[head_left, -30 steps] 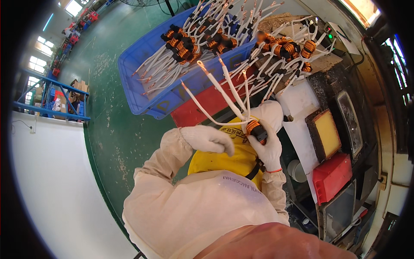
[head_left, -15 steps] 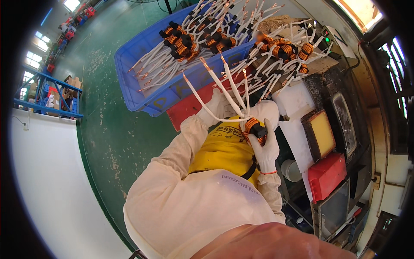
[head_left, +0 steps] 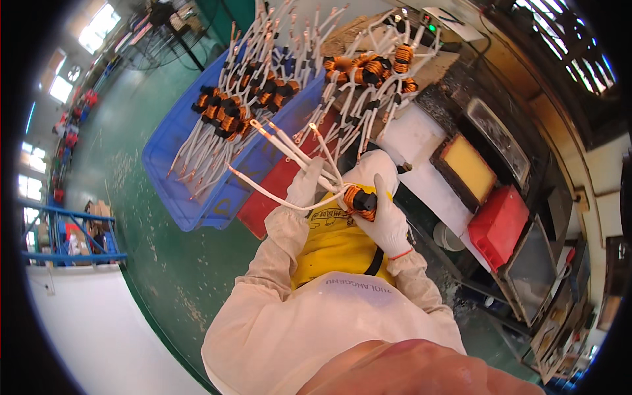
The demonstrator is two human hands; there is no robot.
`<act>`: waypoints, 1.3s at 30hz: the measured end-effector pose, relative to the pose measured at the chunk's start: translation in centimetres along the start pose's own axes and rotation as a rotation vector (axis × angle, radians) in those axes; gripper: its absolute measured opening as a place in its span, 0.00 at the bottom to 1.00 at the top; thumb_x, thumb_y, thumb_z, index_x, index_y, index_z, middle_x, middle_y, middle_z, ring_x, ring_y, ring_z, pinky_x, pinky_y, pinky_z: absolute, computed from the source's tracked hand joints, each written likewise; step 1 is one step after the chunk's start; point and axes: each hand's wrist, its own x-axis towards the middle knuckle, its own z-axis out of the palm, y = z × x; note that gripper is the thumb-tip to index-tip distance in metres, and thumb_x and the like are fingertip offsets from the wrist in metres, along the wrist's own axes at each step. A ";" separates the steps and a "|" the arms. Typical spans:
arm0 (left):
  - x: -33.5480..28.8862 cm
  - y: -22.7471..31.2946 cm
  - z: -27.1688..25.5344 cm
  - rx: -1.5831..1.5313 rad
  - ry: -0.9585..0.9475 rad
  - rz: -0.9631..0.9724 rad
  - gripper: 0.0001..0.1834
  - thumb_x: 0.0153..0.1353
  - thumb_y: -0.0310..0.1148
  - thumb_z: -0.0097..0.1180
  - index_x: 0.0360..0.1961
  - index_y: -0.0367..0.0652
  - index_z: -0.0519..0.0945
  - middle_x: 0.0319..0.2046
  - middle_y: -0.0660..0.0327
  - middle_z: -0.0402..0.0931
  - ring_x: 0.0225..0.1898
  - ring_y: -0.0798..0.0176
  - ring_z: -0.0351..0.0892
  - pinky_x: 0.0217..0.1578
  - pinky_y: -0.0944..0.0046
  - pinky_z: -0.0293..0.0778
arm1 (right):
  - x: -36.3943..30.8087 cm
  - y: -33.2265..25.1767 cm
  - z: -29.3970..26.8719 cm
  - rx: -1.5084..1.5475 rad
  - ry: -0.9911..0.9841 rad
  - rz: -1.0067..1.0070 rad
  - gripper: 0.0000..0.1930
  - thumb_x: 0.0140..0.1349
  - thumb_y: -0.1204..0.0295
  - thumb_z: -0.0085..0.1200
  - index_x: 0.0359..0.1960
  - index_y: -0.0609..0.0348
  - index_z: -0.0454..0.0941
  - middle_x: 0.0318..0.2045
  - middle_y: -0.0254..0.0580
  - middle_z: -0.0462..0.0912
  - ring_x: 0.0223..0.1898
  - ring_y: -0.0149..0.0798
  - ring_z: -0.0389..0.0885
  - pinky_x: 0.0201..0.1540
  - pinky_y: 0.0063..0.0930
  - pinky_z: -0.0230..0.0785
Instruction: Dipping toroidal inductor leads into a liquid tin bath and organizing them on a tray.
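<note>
In front of my yellow apron I hold a toroidal coil (head_left: 361, 201) wound with copper wire, with a black block on it. My right hand (head_left: 390, 222), in a white glove, grips the coil from the right, thumb upward. Several white-sleeved leads (head_left: 288, 145) with bare copper ends run from the coil up and left. My left hand (head_left: 307, 183), gloved too, is closed around the leads close to the coil; its fingertips are partly hidden. One lead curves away below that hand, apart from the others.
A blue crate (head_left: 172, 205) full of similar coils stands ahead left, beside a red panel (head_left: 260, 212). More coils (head_left: 368, 69) lie on the bench. At right are a dark-framed yellow block (head_left: 469, 172), a red tray (head_left: 498, 227) and a white bucket (head_left: 447, 236).
The whole view has turned, so crate and bench sit further left. My left hand now lies over the leads, nearer the coil. The right hand keeps its hold on the coil.
</note>
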 end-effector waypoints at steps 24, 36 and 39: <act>-2.0 -3.9 15.9 -0.091 -0.931 -0.563 0.18 0.73 0.33 0.51 0.60 0.41 0.74 0.56 0.53 0.77 0.48 0.60 0.82 0.53 0.59 0.77 | -11.9 4.8 -23.4 -0.412 0.435 0.413 0.49 0.43 0.71 0.74 0.71 0.52 0.64 0.35 0.51 0.84 0.35 0.52 0.86 0.38 0.36 0.78; 1.2 -10.5 27.6 -0.413 -0.910 -0.721 0.16 0.76 0.43 0.47 0.55 0.47 0.76 0.42 0.60 0.82 0.36 0.65 0.84 0.42 0.62 0.81 | -11.1 12.6 -28.9 -0.483 0.342 0.557 0.48 0.47 0.68 0.71 0.73 0.40 0.62 0.43 0.52 0.86 0.43 0.54 0.87 0.43 0.40 0.79; 0.9 -10.9 29.0 -0.506 -0.880 -0.728 0.15 0.76 0.44 0.47 0.53 0.47 0.77 0.39 0.61 0.83 0.33 0.65 0.84 0.39 0.63 0.82 | -10.4 14.0 -30.0 -0.471 0.290 0.557 0.48 0.47 0.66 0.71 0.73 0.38 0.61 0.43 0.52 0.86 0.43 0.56 0.86 0.43 0.42 0.79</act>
